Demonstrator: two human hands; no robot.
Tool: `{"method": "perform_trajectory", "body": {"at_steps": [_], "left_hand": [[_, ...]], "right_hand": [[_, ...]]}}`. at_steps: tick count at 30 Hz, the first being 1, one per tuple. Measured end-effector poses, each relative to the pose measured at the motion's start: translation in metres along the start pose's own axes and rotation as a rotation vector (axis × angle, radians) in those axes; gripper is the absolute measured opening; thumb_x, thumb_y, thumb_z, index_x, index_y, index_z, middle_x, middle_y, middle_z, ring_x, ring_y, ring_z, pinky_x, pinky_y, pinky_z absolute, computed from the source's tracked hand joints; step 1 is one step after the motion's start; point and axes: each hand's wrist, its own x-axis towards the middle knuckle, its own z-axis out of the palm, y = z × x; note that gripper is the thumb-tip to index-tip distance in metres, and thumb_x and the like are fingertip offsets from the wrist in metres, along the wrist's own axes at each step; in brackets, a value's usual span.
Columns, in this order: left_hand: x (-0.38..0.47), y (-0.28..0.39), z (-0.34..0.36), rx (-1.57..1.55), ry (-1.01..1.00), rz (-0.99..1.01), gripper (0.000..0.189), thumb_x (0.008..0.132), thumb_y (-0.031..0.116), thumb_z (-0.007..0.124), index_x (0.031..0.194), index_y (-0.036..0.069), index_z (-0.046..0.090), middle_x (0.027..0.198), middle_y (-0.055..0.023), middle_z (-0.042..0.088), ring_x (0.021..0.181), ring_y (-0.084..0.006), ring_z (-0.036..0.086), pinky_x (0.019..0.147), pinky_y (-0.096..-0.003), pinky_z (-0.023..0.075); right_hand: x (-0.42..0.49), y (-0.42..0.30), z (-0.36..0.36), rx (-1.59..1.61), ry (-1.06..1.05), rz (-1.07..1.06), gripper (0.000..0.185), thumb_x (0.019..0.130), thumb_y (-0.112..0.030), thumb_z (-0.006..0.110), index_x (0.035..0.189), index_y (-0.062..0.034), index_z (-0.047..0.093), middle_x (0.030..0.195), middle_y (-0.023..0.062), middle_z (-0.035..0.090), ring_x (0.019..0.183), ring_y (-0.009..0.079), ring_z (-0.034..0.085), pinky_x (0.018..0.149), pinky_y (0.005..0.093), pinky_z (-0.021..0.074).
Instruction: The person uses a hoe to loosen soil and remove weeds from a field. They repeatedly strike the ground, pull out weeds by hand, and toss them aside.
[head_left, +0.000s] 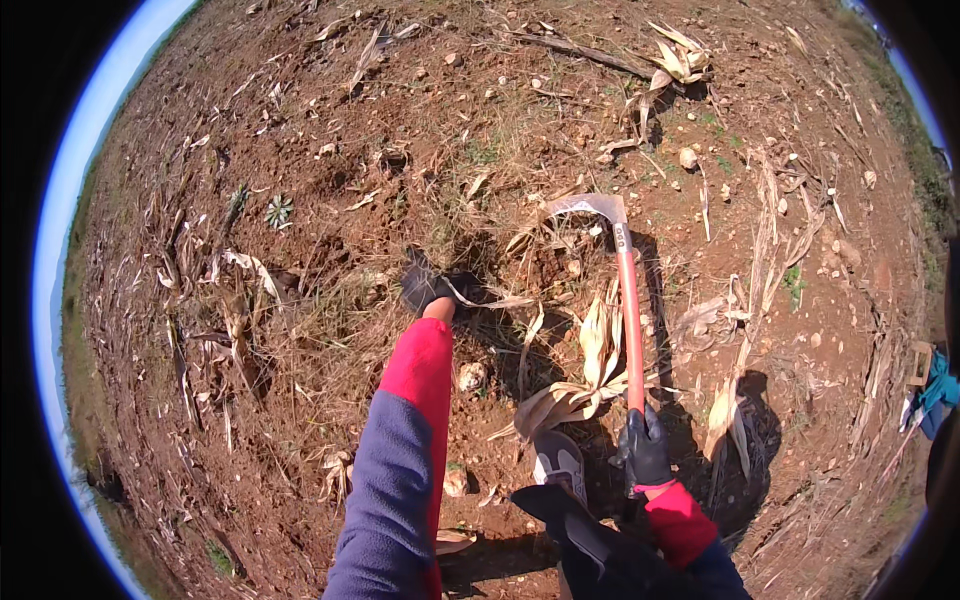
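In a black glove, my right hand (646, 448) grips the lower end of the orange handle of a sickle (631, 322). The sickle's curved metal blade (589, 203) points left, over dry grass and soil. My left hand (431, 289), also in a black glove, reaches down into a patch of dry grass (457, 225) left of the blade. Its fingers are mostly hidden, so whether it holds stems cannot be told. A dry maize leaf (495, 302) lies across the ground just right of that hand. Pale maize husks (596, 345) lie left of the handle.
A shoe (559, 465) stands on the reddish soil below the husks. Stones lie about, one (472, 376) below my left hand. A small spiky green plant (278, 211) grows at the left. More husks (682, 60) lie at the upper right. Blue-green cloth (937, 390) shows at the right edge.
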Motion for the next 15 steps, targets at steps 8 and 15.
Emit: {"method": "perform_trajectory", "body": {"at_steps": [8,15], "left_hand": [[0.015,-0.028,-0.021,0.179,0.039,0.282,0.042,0.076,0.037,0.053,0.111,0.014,0.056,0.106,-0.0158,0.059,0.096,-0.0361,0.056,0.08,-0.0424,0.0462],[-0.027,-0.02,-0.082,0.232,0.026,0.51,0.04,0.077,0.038,0.052,0.102,0.008,0.059,0.1,-0.0202,0.059,0.094,-0.0378,0.055,0.08,-0.0436,0.0447]], "right_hand": [[0.004,0.022,-0.003,0.214,-0.096,0.099,0.015,0.091,-0.026,0.049,0.09,-0.0107,0.048,0.055,-0.0003,0.044,0.039,0.0086,0.041,0.035,0.0241,0.0376],[-0.005,0.013,-0.005,0.314,-0.128,0.184,0.035,0.087,-0.043,0.049,0.1,-0.0103,0.049,0.065,0.0021,0.051,0.047,0.0101,0.046,0.045,0.0256,0.0428]]}}
